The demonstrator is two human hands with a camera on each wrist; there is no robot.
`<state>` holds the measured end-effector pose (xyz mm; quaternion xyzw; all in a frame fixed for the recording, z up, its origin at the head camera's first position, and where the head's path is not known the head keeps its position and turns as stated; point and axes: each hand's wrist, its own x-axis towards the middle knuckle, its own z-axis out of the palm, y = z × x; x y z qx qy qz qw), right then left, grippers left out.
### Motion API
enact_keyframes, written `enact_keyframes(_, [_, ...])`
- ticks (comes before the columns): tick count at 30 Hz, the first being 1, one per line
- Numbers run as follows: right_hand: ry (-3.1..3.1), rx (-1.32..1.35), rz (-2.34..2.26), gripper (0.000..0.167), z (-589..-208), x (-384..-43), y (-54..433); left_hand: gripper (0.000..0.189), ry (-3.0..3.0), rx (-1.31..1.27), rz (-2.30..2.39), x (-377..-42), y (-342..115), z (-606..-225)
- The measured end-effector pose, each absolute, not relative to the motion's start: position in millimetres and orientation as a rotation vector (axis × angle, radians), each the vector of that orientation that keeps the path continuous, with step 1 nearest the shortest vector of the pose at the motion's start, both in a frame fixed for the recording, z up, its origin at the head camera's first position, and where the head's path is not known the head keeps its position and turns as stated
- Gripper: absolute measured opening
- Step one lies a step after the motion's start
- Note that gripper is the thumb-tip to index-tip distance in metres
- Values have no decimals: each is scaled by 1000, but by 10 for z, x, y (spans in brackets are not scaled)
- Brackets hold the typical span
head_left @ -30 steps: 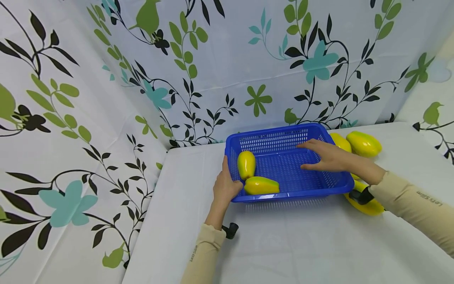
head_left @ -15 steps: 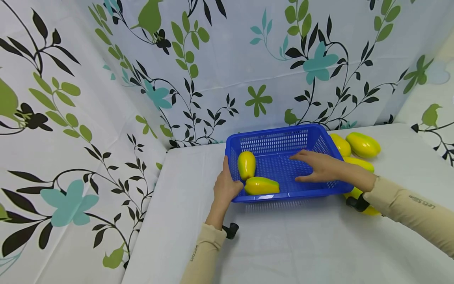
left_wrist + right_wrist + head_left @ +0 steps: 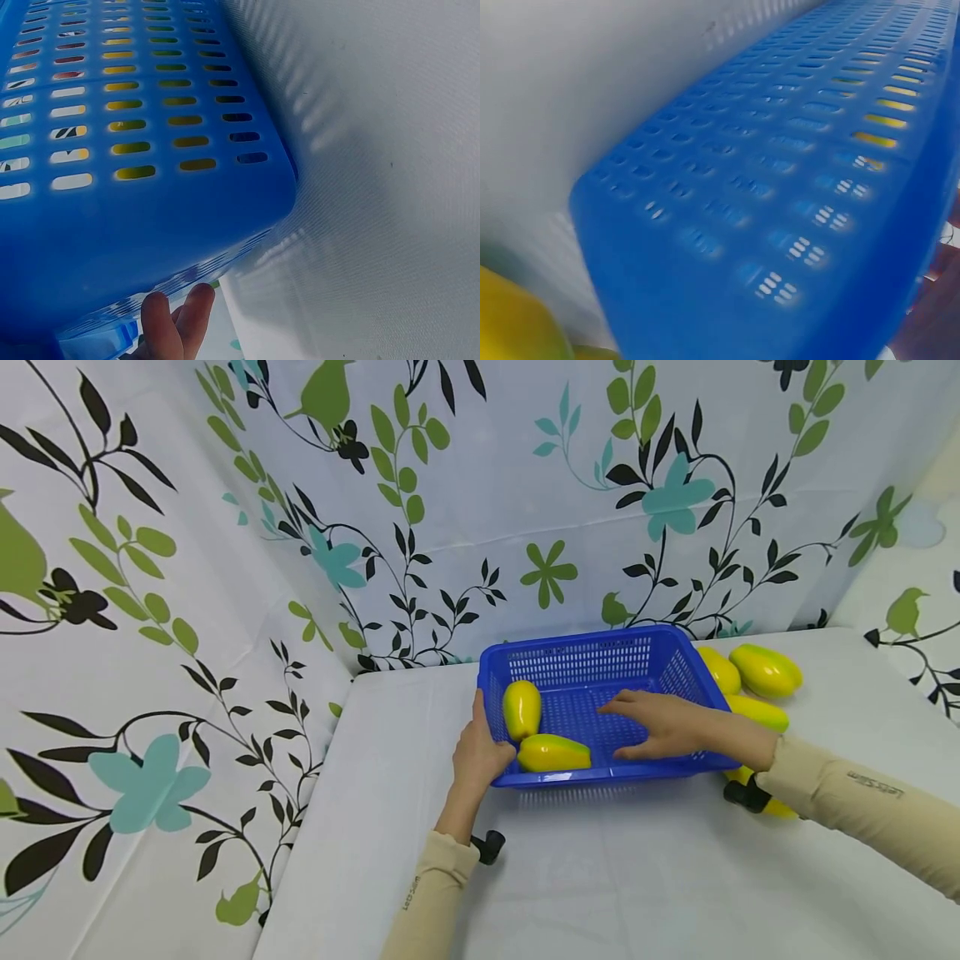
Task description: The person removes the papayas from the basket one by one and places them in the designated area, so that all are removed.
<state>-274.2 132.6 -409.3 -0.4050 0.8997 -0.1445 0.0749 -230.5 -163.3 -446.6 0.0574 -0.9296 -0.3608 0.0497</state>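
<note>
A blue perforated plastic basket [image 3: 600,774] stands on the white-covered table. In its left end lie two glossy yellow-green fruits shaped like mangoes, one upright fruit [image 3: 522,710] by the left wall and one lengthwise fruit [image 3: 553,752] along the front wall. My left hand [image 3: 477,752] holds the basket's left side near the front corner, thumb at the rim; fingertips [image 3: 196,311] show beside the wall in the left wrist view. Over the basket's right half hovers my right hand [image 3: 663,725], fingers spread and nothing in them. The basket's outer wall [image 3: 727,247] fills much of the right wrist view.
Several more yellow fruits lie right of the basket, among them a far fruit [image 3: 767,670] and a nearer fruit [image 3: 759,712]; my right arm partly covers others. A leaf-patterned curtain [image 3: 480,527] hangs behind the table [image 3: 570,877] and along its left.
My right hand has moved left and toward me over the basket, still without a fruit. My left hand and the two fruits inside have stayed in place.
</note>
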Motion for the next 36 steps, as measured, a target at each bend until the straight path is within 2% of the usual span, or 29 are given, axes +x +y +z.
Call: enact_keyframes(36, [2424,-1358,-472,68,-4096,-2950,523,99,-2849,215,-1077,-2380,-1562,-4420])
